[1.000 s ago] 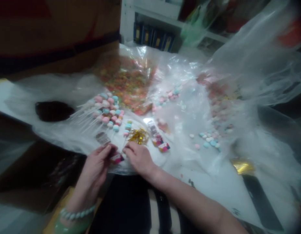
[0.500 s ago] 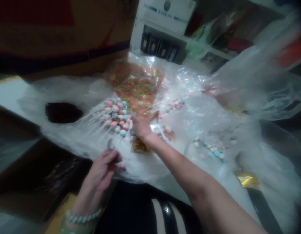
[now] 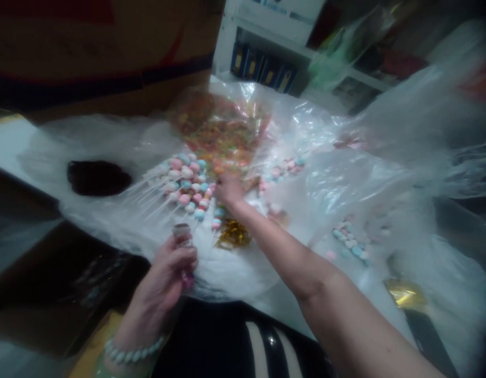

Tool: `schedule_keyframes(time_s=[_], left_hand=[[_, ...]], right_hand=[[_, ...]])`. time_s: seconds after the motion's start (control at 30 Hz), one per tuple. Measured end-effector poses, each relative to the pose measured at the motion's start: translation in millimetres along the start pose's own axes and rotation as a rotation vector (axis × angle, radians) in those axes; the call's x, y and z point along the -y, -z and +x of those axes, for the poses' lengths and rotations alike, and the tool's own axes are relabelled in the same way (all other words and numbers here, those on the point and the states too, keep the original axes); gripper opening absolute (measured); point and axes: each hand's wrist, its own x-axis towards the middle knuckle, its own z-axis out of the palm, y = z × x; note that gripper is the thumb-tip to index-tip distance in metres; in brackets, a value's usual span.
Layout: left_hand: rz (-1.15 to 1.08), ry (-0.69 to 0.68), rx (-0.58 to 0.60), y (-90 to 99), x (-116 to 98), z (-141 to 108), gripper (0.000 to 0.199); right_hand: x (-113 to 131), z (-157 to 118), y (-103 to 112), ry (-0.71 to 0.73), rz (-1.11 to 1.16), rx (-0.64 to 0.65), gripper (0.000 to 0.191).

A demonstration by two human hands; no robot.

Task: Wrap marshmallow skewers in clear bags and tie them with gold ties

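Note:
My left hand [image 3: 167, 268] is closed at the table's near edge, around a small clear plastic bag [image 3: 182, 232] whose top stands above the fingers. A pink-purple bit shows below them, too blurred to name. Farther off, my right hand [image 3: 230, 191] reaches to the near end of a heap of orange, red and green gummy candies [image 3: 223, 128]. Its fingers are curled, and whatever they hold is hidden. Just left of it lie several marshmallow skewers [image 3: 187, 181] in pink, white and blue on white sticks. Gold twist ties [image 3: 233, 234] lie below my right wrist.
Crumpled clear plastic sheeting [image 3: 325, 184] covers much of the table. More marshmallows [image 3: 351, 244] lie at the right, beside a gold packet [image 3: 406, 294]. At the left are a dark lump [image 3: 99, 178] and an open carton [image 3: 38, 299]. A big cardboard box [image 3: 101, 58] stands behind.
My left hand has turned slightly, and the small bag's top now stands more upright and opens wider. My right hand stays by the gummies, slightly higher in view. The view has tilted a little downward.

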Motion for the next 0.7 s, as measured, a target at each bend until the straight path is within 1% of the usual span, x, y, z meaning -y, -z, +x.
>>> schedule_keyframes(time_s=[0.07, 0.1, 0.13, 0.2, 0.27, 0.3, 0.33, 0.37, 0.47, 0.5, 0.57, 0.63, 0.7], left_hand=[[0.06, 0.017, -0.027, -1.6, -1, 1, 0.038], [0.07, 0.021, -0.043, -2.0, -1, 2, 0.038], [0.065, 0.021, -0.059, -2.0, -1, 4, 0.037], [0.022, 0.028, -0.055, -1.2, -2, 8, 0.031], [-0.003, 0.071, -0.006, -0.1, -2, 11, 0.02], [0.011, 0.108, 0.013, 0.3, -2, 12, 0.018], [0.04, 0.153, 0.023, 0.7, -1, 12, 0.019], [0.074, 0.196, 0.031, 0.9, 0, 11, 0.02], [0.142, 0.265, 0.059, 1.9, 4, 6, 0.02], [0.158, 0.275, 0.066, 2.4, 5, 4, 0.019], [0.178, 0.276, 0.048, 4.1, 6, 1, 0.016], [0.16, 0.255, 0.0, 6.4, 5, 0, 0.013], [0.101, 0.206, -0.054, 9.0, 1, 1, 0.011]], right_hand=[[0, -12, 10, 0.018, 0.111, -0.054, 0.023], [0, -22, 15, 0.033, 0.183, -0.075, 0.021], [1, -35, 20, 0.051, 0.269, -0.069, 0.018], [3, -68, 28, 0.049, 0.501, 0.051, 0.01], [5, -103, 31, 0.058, 0.716, 0.293, 0.006], [6, -120, 31, 0.075, 0.767, 0.355, 0.006], [6, -134, 29, 0.092, 0.78, 0.364, 0.006], [6, -146, 26, 0.1, 0.766, 0.339, 0.009], [5, -166, 15, 0.072, 0.684, 0.238, 0.016], [5, -168, 11, 0.07, 0.66, 0.223, 0.016], [3, -167, 6, 0.118, 0.625, 0.21, 0.017], [0, -164, 4, 0.203, 0.573, 0.159, 0.016], [-6, -158, 2, 0.276, 0.456, 0.111, 0.02]])
